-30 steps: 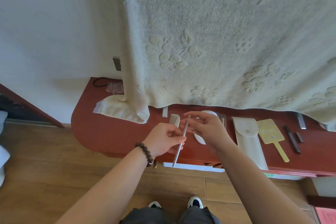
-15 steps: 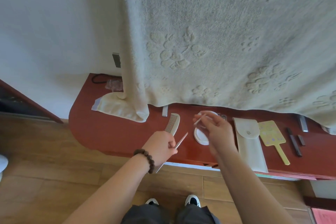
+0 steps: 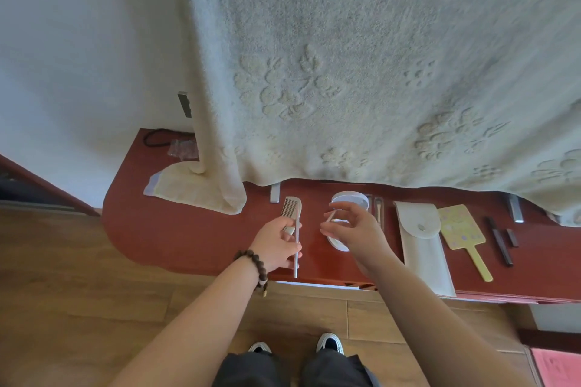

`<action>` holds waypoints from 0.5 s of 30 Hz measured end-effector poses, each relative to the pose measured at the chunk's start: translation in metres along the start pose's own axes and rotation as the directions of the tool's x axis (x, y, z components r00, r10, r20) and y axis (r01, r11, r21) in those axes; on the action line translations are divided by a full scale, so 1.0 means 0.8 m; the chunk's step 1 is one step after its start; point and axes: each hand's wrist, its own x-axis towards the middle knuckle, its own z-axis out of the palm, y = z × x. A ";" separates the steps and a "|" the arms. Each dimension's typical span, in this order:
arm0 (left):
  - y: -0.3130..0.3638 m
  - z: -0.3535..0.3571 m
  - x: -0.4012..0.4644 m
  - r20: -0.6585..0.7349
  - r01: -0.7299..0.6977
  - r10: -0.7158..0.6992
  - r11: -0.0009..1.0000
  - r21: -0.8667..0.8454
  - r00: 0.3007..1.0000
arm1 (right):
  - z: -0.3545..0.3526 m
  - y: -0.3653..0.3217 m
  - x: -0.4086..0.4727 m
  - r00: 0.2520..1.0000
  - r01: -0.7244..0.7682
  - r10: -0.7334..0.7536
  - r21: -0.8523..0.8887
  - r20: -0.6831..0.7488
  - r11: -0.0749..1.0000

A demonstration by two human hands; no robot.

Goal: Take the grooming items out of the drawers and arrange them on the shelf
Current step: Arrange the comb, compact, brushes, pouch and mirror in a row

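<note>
Left hand point(image 3: 278, 243): fingers curled around a thin metal rod-like tool point(image 3: 296, 256), held roughly upright over the front of the red shelf point(image 3: 176, 229); lower tip reaches just past the shelf's front edge. Beaded bracelet point(image 3: 256, 267) on that wrist. Right hand point(image 3: 352, 231): raised over the shelf, fingers loosely spread, thumb and forefinger pinching a small thin stick point(image 3: 330, 217); what the stick is cannot be told.

White comb point(image 3: 292, 209) lies flat on the shelf just beyond the left hand, teeth to the left, touching or just beside the rod's upper end. Round white compact-like item point(image 3: 349, 199) lies under and behind the right hand, partly hidden by it. To its right, two slim metal tools point(image 3: 379, 209) lie side by side. Next right: white pouch point(image 3: 421, 239) with a snap flap, lying lengthwise toward the shelf front. Just beside it, a yellow hand mirror point(image 3: 460, 229), handle pointing to the front right. Further right, two dark sticks point(image 3: 500, 240), one long, one short.

Cream towel point(image 3: 361, 72) with an embossed flower pattern hangs over the back of the shelf; its left corner rests folded on the shelf top. Small metal piece point(image 3: 275, 192) shows at the towel's hem, behind the comb.
</note>
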 end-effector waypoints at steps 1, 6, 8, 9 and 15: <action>-0.001 0.003 0.006 -0.017 0.001 -0.001 1.000 0.020 1.000 | -0.001 0.002 0.002 1.000 -0.010 0.009 -0.085 -0.008 0.996; -0.006 0.023 0.030 -0.245 -0.064 0.166 0.924 0.377 0.955 | -0.004 0.015 0.020 0.999 0.053 -0.052 -0.494 0.014 0.868; -0.006 0.029 0.032 -0.264 -0.055 0.242 0.824 0.563 0.934 | -0.003 0.020 0.029 0.979 0.201 -0.171 -0.669 0.111 0.716; -0.006 0.031 0.033 -0.265 -0.053 0.265 0.793 0.607 0.927 | -0.003 0.023 0.033 0.963 0.267 -0.206 -0.729 0.174 0.630; -0.010 0.040 0.034 -0.288 0.000 0.331 0.656 0.755 0.899 | 0.006 0.030 0.049 0.890 0.419 -0.272 -0.893 0.366 0.168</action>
